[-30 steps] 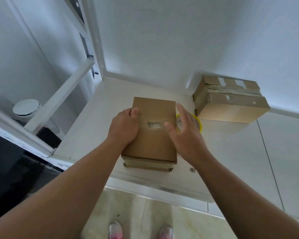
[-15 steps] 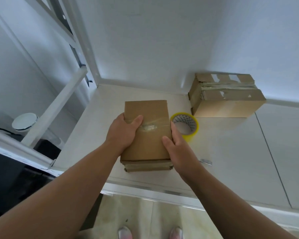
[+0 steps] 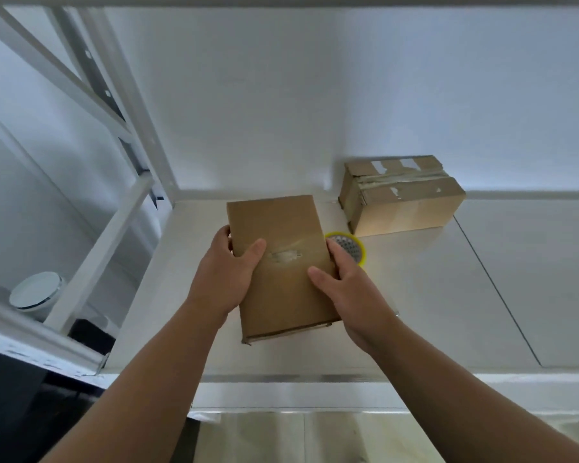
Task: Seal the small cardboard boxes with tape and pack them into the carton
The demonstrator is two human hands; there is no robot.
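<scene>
I am watching both hands gripping the small box (image 3: 274, 222) over the white table (image 3: 448, 295), near its front edge. The left hand (image 3: 228, 272) is curling round the box's left edge, thumb lying on top beside a torn, shiny patch. The right hand (image 3: 351, 292) is clamping the right edge, thumb on the top face and fingers wrapping the side. I cannot tell whether the box's underside is touching the table. A yellow tape roll (image 3: 353, 248) is lying just behind the right hand, partly hidden by the box. A second box (image 3: 405, 198), taped along its seam, is sitting against the wall. A white rack (image 3: 97, 245) is standing at left.
</scene>
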